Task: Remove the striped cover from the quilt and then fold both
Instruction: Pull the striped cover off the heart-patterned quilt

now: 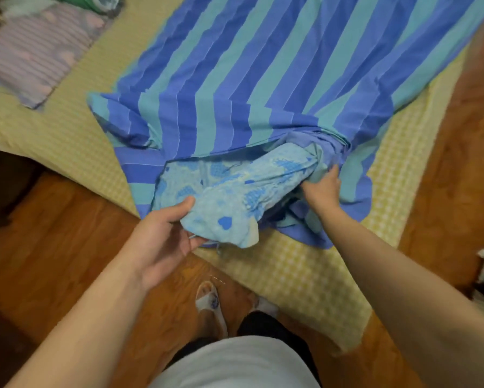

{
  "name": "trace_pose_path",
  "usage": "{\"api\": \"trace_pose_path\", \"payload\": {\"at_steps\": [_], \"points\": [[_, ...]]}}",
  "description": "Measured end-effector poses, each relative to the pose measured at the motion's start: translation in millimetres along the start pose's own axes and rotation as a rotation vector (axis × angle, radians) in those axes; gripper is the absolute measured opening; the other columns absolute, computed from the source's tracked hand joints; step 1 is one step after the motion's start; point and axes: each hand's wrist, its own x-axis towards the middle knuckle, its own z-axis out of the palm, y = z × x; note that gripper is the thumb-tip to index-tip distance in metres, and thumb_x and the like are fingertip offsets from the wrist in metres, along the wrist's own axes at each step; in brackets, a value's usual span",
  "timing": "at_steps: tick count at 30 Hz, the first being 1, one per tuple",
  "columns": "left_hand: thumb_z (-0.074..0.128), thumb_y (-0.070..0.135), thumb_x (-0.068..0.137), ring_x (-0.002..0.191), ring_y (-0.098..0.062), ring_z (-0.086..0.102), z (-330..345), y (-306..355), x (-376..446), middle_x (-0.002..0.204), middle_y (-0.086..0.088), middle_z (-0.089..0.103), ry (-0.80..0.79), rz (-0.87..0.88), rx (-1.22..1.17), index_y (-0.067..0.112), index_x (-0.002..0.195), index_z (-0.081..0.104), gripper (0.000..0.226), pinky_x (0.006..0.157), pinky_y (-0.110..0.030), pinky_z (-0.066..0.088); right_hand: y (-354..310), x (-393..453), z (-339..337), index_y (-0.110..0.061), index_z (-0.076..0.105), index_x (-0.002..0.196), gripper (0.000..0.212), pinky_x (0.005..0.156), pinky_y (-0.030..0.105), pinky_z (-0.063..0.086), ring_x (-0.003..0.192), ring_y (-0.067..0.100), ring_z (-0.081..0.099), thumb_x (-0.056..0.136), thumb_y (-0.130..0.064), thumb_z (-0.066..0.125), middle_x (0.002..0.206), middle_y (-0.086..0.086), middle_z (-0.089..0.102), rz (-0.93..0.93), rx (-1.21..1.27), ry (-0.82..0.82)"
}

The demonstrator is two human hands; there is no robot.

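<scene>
Blue-and-teal striped cover point(263, 79) lies spread across my bed point(305, 275), its open end at the near edge. From that opening the pale blue heart-print quilt point(235, 191) spills out. My left hand point(165, 233) grips the quilt's bunched end, while my right hand point(323, 189) clutches cloth at the mouth of the cover.

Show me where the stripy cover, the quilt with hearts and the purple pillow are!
striped cover point(263, 74): head view, on the flat middle of its stripes.
quilt point(235, 189): head view, on the bunched part coming out of the cover's opening.
purple pillow point(36, 54): head view, on the middle of its top face.
</scene>
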Motion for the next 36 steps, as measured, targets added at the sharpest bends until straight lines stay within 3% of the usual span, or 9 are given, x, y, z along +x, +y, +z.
{"api": "trace_pose_path", "payload": {"at_steps": [8,14,19,21,25,28,31,33,36], "points": [[0.050,0.020,0.093,0.118,-0.027,0.064,3,28,-7,0.129,-0.014,0.066,0.061,0.082,-0.120,0.001,0.129,0.058,0.041,0.098,-0.047,0.050,-21,96,-70,0.000,0.060,0.124,0.041,0.098,0.042,0.046,0.121,0.039,0.056,0.085,-0.012,0.060,0.131,0.024,0.059,0.159,-0.403,0.115],[0.042,0.022,0.100,0.125,-0.029,0.059,-5,33,0,0.132,-0.015,0.063,0.063,0.161,-0.172,0.000,0.138,0.050,0.045,0.108,-0.042,0.043,-38,138,-128,-0.002,0.060,0.125,0.037,0.091,0.039,0.051,0.108,0.029,0.062,0.090,-0.012,0.053,0.128,0.018,0.062,0.237,-0.048,0.338],[0.049,0.021,0.096,0.117,-0.027,0.065,6,19,-7,0.128,-0.013,0.066,-0.026,0.101,-0.049,0.002,0.132,0.057,0.042,0.094,-0.039,0.056,-16,73,-75,-0.027,0.044,0.136,0.065,0.062,0.032,0.053,0.087,0.014,0.060,0.080,-0.036,0.075,0.110,0.000,0.062,0.134,0.239,-0.369],[0.053,0.020,0.095,0.109,-0.023,0.069,14,4,-7,0.121,-0.012,0.070,-0.018,0.040,0.089,0.005,0.124,0.064,0.034,0.090,-0.037,0.058,-20,-14,-67,-0.023,0.051,0.134,0.042,0.080,0.044,0.056,0.096,0.019,0.062,0.097,-0.043,0.056,0.123,0.008,0.060,0.173,0.449,-0.726],[0.063,0.038,0.093,0.094,-0.024,0.071,42,-43,-6,0.090,0.000,0.075,-0.061,-0.006,0.720,0.010,0.087,0.070,0.029,0.082,-0.034,0.051,-8,-140,-79,-0.004,0.028,0.152,0.086,0.119,0.057,0.015,0.144,0.043,0.020,0.096,-0.068,0.030,0.158,0.024,0.021,0.458,1.196,-1.179],[0.057,0.049,0.096,0.065,-0.014,0.060,48,-74,2,0.066,0.003,0.058,-0.150,0.079,1.258,0.014,0.066,0.055,0.046,0.062,-0.029,0.041,-2,-176,-76,0.002,0.052,0.137,0.059,0.100,0.053,0.049,0.121,0.043,0.057,0.088,-0.029,0.063,0.134,0.028,0.055,0.529,1.003,-0.865],[0.061,0.048,0.092,0.050,-0.002,0.044,28,-88,20,0.058,0.008,0.051,-0.222,0.126,1.337,0.017,0.065,0.051,0.043,0.054,-0.021,0.039,-11,-184,-77,0.002,0.059,0.128,0.041,0.086,0.043,0.056,0.100,0.035,0.069,0.087,-0.005,0.055,0.115,0.022,0.069,0.491,0.961,-0.534],[0.070,0.042,0.083,0.070,-0.010,0.050,1,-92,43,0.078,0.006,0.054,-0.050,0.343,1.402,0.021,0.080,0.050,0.030,0.072,-0.032,0.048,-28,-185,-89,-0.006,0.062,0.124,0.039,0.085,0.037,0.056,0.098,0.027,0.071,0.089,-0.001,0.047,0.114,0.013,0.072,0.482,1.079,-0.398],[0.080,0.048,0.071,0.113,-0.031,0.047,-38,-91,79,0.122,-0.010,0.047,0.306,0.588,1.581,0.016,0.121,0.049,0.066,0.100,-0.043,0.042,-53,-196,-112,-0.009,0.060,0.127,0.048,0.100,0.043,0.050,0.113,0.027,0.066,0.083,-0.001,0.042,0.122,0.011,0.069,0.420,1.262,-0.306]]}}
